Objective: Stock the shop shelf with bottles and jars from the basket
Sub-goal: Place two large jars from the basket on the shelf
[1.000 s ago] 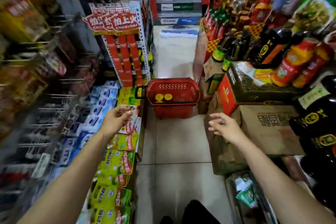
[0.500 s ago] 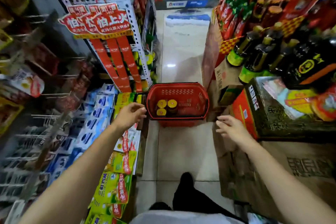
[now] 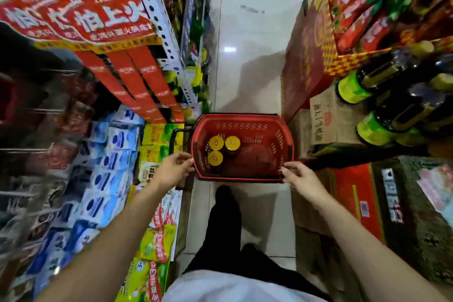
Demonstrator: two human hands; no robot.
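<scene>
Flanking basket (image 3: 245, 116) near rim: left grip (image 3: 175, 169), right grip (image 3: 300, 176), both loosely apart, clasping nothing; jars (image 3: 216, 142) inside, between them.

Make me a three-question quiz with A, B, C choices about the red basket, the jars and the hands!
1. Where in the red plastic basket do the yellow-lidded jars stand? A left part; B right part; C middle.
2. How many jars show? A two; B three; C six.
3. Where are the left hand and right hand? A round jars; B at the basket's near corners; C clasped together.
Answers: A, they cluster by its left wall; B, three stand there; B, fingers at the rim, no jar held.
</scene>
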